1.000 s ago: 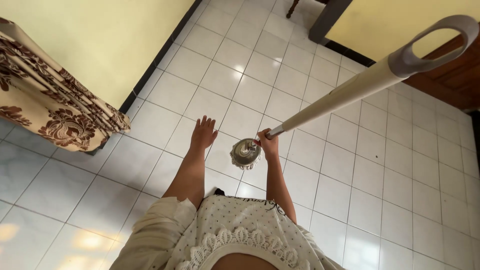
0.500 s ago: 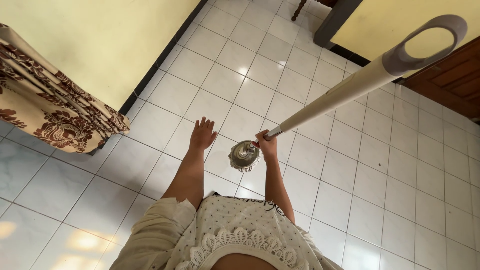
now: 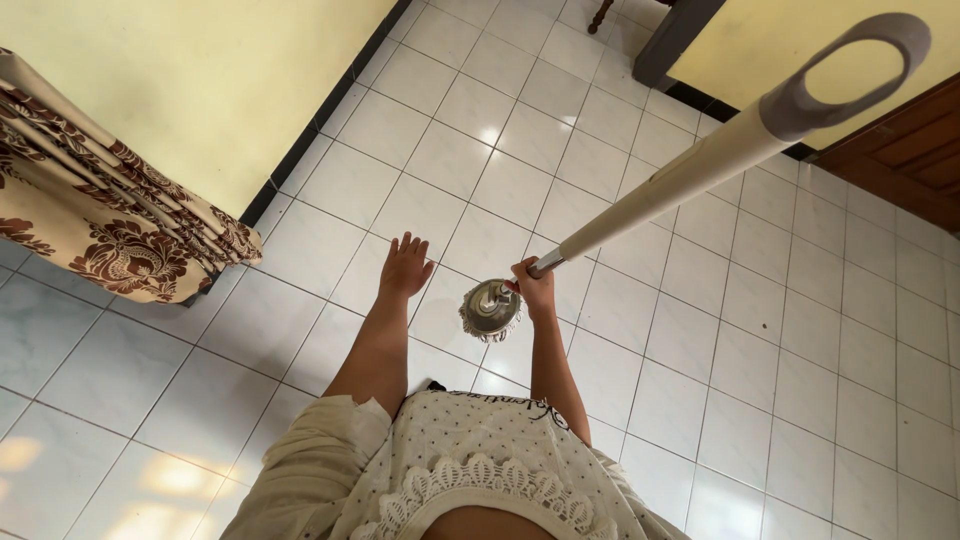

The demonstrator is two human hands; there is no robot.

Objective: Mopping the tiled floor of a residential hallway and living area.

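My right hand (image 3: 535, 285) grips the lower metal part of a mop pole (image 3: 680, 180), a long cream shaft ending in a grey loop handle (image 3: 850, 70) close to the camera. The round mop head (image 3: 490, 308), with a metal disc and pale fringe, rests on the white tiled floor (image 3: 700, 340) just left of that hand. My left hand (image 3: 405, 265) hangs open over the tiles, fingers spread, holding nothing, a short way left of the mop head.
A cream curtain with a brown flower pattern (image 3: 110, 220) hangs at the left against a yellow wall (image 3: 200, 90) with a dark skirting. A dark door frame (image 3: 670, 40) and brown wooden door (image 3: 900, 150) stand at the top right. A furniture leg (image 3: 600, 15) shows at the top.
The view has shifted slightly, and the loop handle sits a little higher in the picture. Both hands and the mop head stay where they were.
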